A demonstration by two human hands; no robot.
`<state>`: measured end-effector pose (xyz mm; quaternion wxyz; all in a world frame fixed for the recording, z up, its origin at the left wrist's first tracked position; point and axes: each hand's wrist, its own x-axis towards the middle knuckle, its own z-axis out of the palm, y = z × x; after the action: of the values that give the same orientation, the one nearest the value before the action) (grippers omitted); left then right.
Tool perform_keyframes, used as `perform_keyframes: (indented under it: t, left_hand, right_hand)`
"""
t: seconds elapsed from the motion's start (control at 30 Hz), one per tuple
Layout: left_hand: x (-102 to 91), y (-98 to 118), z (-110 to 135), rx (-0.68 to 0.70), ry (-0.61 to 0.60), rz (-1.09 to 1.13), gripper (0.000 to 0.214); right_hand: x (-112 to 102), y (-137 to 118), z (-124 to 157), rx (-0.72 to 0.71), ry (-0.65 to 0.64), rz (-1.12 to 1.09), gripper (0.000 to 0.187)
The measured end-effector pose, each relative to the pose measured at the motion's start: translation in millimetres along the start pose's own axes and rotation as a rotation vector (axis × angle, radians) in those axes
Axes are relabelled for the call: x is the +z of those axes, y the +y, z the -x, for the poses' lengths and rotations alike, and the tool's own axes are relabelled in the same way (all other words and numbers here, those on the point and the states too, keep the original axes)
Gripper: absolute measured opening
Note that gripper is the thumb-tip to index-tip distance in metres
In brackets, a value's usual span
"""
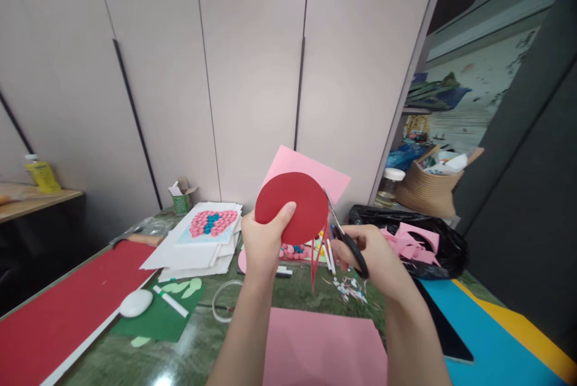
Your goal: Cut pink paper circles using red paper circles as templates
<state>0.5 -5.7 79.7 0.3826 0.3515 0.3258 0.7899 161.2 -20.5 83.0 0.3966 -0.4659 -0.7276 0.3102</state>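
My left hand [265, 238] grips a red paper disc [303, 208], thumb across its face. A pink paper sheet [311, 171] lies behind the disc and shows above it and to its right. In my right hand [367, 248] is a pair of scissors [355, 251] with black handles. Their blades point up at the disc's right edge, over the pink sheet; whether they touch the paper I cannot tell. Thin red paper strips [314, 263] hang below the disc, between my hands.
On the green table lie a pink sheet [322, 347], red paper [67, 308], green paper [155, 326], a white mouse [136, 303], a marker [170, 302] and a stack of white sheets [189, 257]. A black bag [455, 248] with pink scraps, a tablet [444, 326] and blue paper [487, 338] are at right.
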Motion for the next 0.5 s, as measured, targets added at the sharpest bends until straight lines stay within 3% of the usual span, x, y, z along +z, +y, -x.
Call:
perform_keyframes:
  t: [0.5]
  left_hand:
    - [-4.5, -0.9, -4.2, -0.007, -0.033, -0.037, 0.029]
  right_hand:
    - [-3.5, 4.1, -2.4, -0.017, 0.000, 0.069, 0.028]
